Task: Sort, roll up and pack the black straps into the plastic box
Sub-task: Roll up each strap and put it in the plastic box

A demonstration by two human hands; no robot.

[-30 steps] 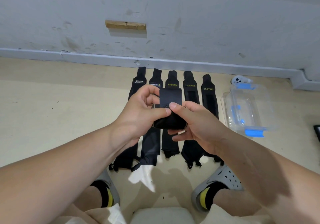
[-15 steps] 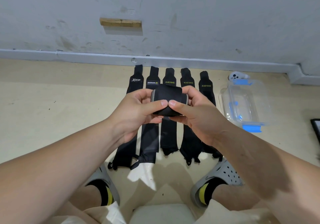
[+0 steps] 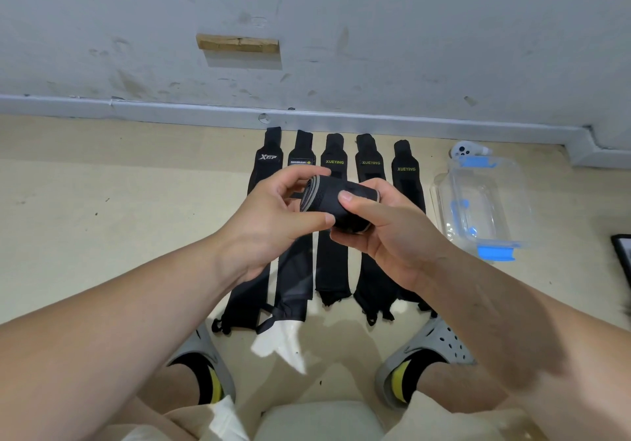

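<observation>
A rolled-up black strap [image 3: 327, 201] is held in the air above the floor. My right hand [image 3: 382, 232] wraps round its right end, thumb on top. My left hand [image 3: 273, 225] pinches its left end between thumb and fingers. Beneath them several flat black straps [image 3: 333, 263] lie side by side on the floor, running from the wall towards my feet, some marked XUEYING. The clear plastic box [image 3: 485, 201] with blue clips sits on the floor to the right of the straps, its lid on.
A white controller [image 3: 466, 150] lies by the skirting board behind the box. A dark flat object [image 3: 623, 256] shows at the right edge. My two feet in grey clogs [image 3: 426, 351] stand just short of the straps. The wall is close behind.
The strap's loose end has been wound in and the roll is tighter. My right hand has closed round it and turned it slightly, while my left now pinches its end.
</observation>
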